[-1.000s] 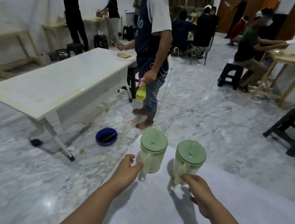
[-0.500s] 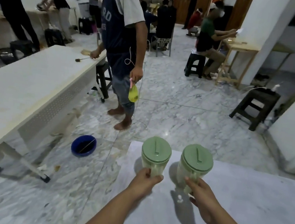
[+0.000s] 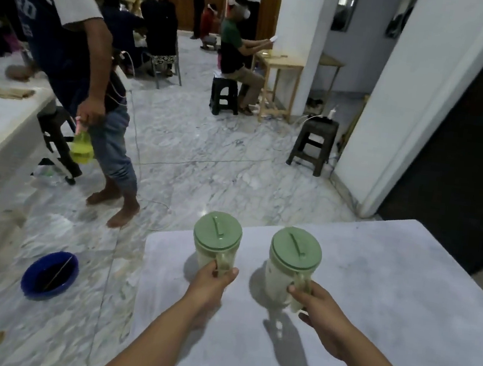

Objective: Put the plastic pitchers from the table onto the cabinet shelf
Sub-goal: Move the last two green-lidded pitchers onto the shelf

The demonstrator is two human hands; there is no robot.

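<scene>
Spillage threatens: left hand (image 3: 212, 282) and right hand (image 3: 320, 309), each closed round a green-lidded pitcher (image 3: 216, 242) (image 3: 292, 265) handle, could clip the barefoot bystander (image 3: 77, 50) nearby.

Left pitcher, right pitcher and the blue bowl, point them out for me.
Left pitcher (image 3: 218, 231): head view, on its green lid.
Right pitcher (image 3: 296, 248): head view, on its green lid.
Blue bowl (image 3: 65, 281): head view, on its right rim.

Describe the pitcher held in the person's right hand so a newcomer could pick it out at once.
On the pale table nearest the camera stand two translucent pitchers with green lids. The right pitcher sits farther from the table's left edge, its handle gripped by the right hand; the left pitcher is held by the left hand.
</scene>
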